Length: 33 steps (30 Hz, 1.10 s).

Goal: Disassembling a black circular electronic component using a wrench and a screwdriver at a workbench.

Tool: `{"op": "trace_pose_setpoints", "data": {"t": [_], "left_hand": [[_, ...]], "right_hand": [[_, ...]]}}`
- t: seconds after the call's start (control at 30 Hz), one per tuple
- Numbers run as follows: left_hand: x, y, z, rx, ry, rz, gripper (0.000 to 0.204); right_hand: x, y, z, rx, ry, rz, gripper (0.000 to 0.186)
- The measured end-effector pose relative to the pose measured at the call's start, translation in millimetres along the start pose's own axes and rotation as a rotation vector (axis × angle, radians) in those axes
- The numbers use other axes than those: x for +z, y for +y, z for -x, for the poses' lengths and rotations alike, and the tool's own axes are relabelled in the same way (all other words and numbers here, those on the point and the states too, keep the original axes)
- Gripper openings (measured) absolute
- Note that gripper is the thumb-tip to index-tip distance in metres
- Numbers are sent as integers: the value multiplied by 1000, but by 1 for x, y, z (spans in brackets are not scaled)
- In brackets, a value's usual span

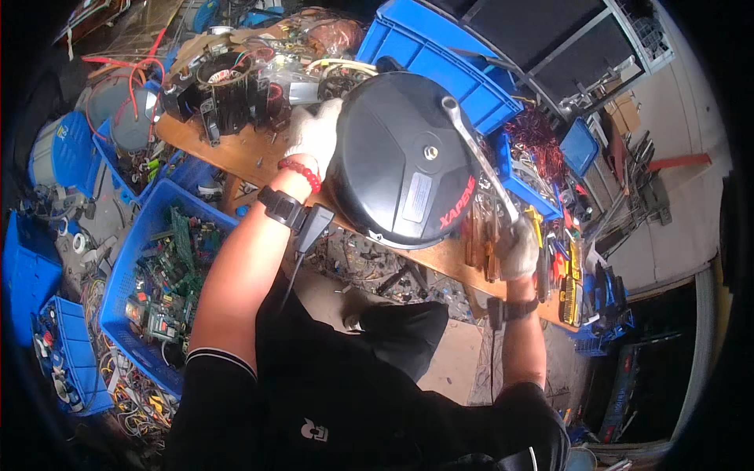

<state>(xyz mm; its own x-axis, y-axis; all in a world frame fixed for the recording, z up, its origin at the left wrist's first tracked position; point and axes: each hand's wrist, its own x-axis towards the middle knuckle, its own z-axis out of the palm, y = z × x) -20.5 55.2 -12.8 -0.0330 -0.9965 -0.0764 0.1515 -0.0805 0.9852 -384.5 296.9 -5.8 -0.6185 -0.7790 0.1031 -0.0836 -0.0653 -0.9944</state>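
Observation:
A large black round housing (385,173) with a domed cover stands on the wooden workbench, with a nut on a stud (430,152) at the cover's middle. My left hand (316,132), in a white knit glove, holds the housing by its left side; some fingers are hidden at its edge. In my gloved right hand (518,250) is a long metal wrench (481,153), gripped by its lower end. The wrench slants up to the left across the housing's right side, its ring end near the upper rim, apart from the nut.
Motor parts (228,90) crowd the bench's left end. Screwdrivers and other hand tools (550,259) lie on the right beside my right hand. A blue crate (440,63) stands behind the housing. Below my left arm, a blue basket (118,290) holds circuit boards. Scrap litters the floor.

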Motion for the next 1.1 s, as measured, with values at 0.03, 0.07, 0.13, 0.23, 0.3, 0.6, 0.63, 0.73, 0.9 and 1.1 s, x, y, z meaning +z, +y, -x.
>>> {"op": "trace_pose_setpoints", "data": {"t": [0.03, 0.07, 0.13, 0.23, 0.3, 0.6, 0.63, 0.73, 0.9, 1.1], "left_hand": [[5, 11, 11, -8, 108, -59, 68], [3, 14, 10, 5, 74, -14, 65], [2, -1, -8, -29, 59, 7, 65], [7, 2, -5, -28, 80, -6, 65], [10, 7, 0, 10, 110, -46, 66], [13, 5, -3, 172, 22, 27, 63], [11, -2, -10, 182, 12, 46, 61], [8, -16, -27, 233, 1, 9, 56], [16, 0, -13, 155, 5, 43, 56], [12, -6, -27, 204, -10, 17, 52]], "right_hand": [[-9, -7, -11, 106, -117, -135, 16], [-4, -10, -18, 108, -123, -130, 16], [4, -17, -23, 150, -198, -72, 18], [4, -23, -17, 250, -330, -117, 20], [-6, -13, -20, 363, -504, -36, 32], [10, -25, 46, 194, -309, 238, 33], [7, -28, 50, 154, -260, 373, 30], [0, -36, 65, 21, -194, 574, 24], [-6, -44, 87, -326, -176, 834, 22], [10, -66, 101, -506, -142, 1144, 22]]}}
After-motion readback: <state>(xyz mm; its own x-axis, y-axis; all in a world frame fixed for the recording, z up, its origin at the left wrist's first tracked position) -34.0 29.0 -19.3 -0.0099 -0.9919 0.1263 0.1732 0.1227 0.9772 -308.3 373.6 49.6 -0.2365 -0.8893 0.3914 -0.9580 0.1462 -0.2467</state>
